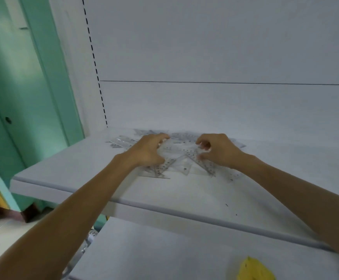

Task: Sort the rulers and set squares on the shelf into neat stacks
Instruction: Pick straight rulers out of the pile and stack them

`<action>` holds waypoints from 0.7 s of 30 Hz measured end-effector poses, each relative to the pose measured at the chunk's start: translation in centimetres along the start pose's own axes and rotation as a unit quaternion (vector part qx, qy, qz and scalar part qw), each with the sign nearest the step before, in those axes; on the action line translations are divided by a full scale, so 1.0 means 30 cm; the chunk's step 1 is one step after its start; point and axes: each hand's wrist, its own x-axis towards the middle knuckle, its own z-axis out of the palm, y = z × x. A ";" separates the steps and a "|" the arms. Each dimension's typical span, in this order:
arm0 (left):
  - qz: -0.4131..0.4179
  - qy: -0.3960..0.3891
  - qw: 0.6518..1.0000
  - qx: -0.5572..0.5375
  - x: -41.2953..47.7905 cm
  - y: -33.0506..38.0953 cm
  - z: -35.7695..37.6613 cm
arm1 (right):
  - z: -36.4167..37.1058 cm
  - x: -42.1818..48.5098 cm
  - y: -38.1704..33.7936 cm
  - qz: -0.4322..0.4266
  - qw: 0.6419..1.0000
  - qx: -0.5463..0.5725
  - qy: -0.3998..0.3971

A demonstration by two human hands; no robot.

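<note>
A white metal shelving back panel (205, 47) fills most of the view, with a slotted upright running down its left edge. To the left stands a mint-green door (13, 98). A flat white shelf (63, 178) juts forward from the panel, and a second white shelf (144, 249) sits below it, nearer the viewer. A crumpled yellow object (253, 268) lies on this lower one.

Two bare forearms reach up from the bottom corners toward the middle of the upper shelf. There, toward the back, lies a loose, overlapping heap of clear plastic rulers and set squares (176, 138), fanned out at all angles and not yet stacked.

The left hand (148, 151) is clawed over the left side of the heap, fingers curled down, thumb near a clear graded ruler (164, 166). The right hand (219, 150) mirrors it on the right, with fingers curled and thumb close below them, leaving only a narrow gap. The plastic is see-through and the frame is soft, so I cannot tell whether either hand clamps a piece or only rests on the heap.

These pieces are likely light, thin, stiff and slick, lying flat and hard to lift. Taking one probably means sliding it clear, then pinching a raised edge or corner.
</note>
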 end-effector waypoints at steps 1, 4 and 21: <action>0.004 0.003 1.000 -0.006 0.000 -0.002 0.001 | -0.006 -0.002 -0.009 0.018 1.000 0.017 0.018; 0.026 0.009 0.999 -0.022 -0.006 -0.009 0.017 | -0.020 -0.009 -0.032 0.063 0.997 0.008 0.043; 0.131 0.050 0.990 -0.002 -0.069 0.005 0.039 | -0.081 -0.183 -0.099 0.145 0.942 0.286 0.102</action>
